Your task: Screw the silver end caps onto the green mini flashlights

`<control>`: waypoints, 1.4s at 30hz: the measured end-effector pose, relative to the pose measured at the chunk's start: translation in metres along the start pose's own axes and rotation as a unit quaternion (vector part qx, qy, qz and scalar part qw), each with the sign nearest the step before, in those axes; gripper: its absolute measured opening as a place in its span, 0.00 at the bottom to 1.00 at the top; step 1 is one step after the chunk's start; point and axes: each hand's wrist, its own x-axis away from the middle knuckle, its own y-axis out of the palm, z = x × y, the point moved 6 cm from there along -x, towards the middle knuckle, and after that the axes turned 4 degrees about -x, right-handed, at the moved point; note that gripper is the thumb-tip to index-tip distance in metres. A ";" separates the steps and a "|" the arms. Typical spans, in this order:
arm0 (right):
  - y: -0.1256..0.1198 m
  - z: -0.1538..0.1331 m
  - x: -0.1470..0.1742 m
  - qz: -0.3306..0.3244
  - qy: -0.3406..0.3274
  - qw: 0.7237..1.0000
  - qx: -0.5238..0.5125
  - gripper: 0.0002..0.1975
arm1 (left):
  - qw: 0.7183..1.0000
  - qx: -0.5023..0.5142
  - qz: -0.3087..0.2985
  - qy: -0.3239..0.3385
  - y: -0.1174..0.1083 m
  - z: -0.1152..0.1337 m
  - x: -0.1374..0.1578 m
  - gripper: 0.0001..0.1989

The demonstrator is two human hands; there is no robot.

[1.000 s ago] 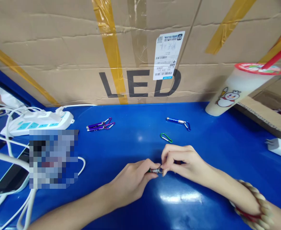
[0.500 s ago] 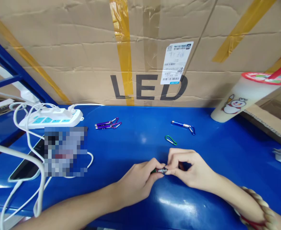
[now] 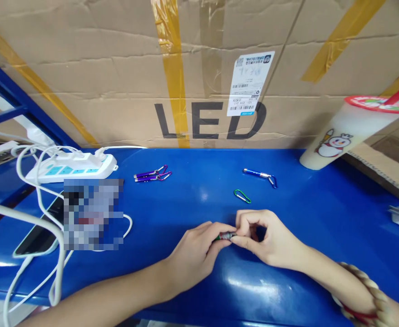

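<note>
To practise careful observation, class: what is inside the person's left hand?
In the left hand, part of a small green-and-grey cylinder shows, one end at the right hand. The left fingers hide the rest.

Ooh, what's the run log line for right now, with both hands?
left hand: holding small green cylinder | right hand: pinching its end | green carabiner: lying on blue table | blue penlight: lying beyond carabiner
</note>
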 end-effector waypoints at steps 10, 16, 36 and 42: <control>-0.002 0.012 -0.002 -0.003 0.102 0.994 -0.027 0.23 | 0.994 0.090 -0.007 -0.069 -0.004 -0.005 -0.004 0.09; -0.009 0.003 -0.004 0.050 0.071 0.996 0.005 0.19 | 0.991 0.108 0.010 -0.079 -0.005 -0.006 -0.003 0.10; -0.013 -0.021 -0.006 0.054 -0.084 0.994 0.046 0.07 | 0.994 0.099 -0.010 -0.035 -0.009 -0.001 0.001 0.12; -0.012 -0.033 -0.004 0.043 -0.162 0.979 0.115 0.05 | 0.999 0.044 0.006 0.012 -0.013 0.001 -0.001 0.12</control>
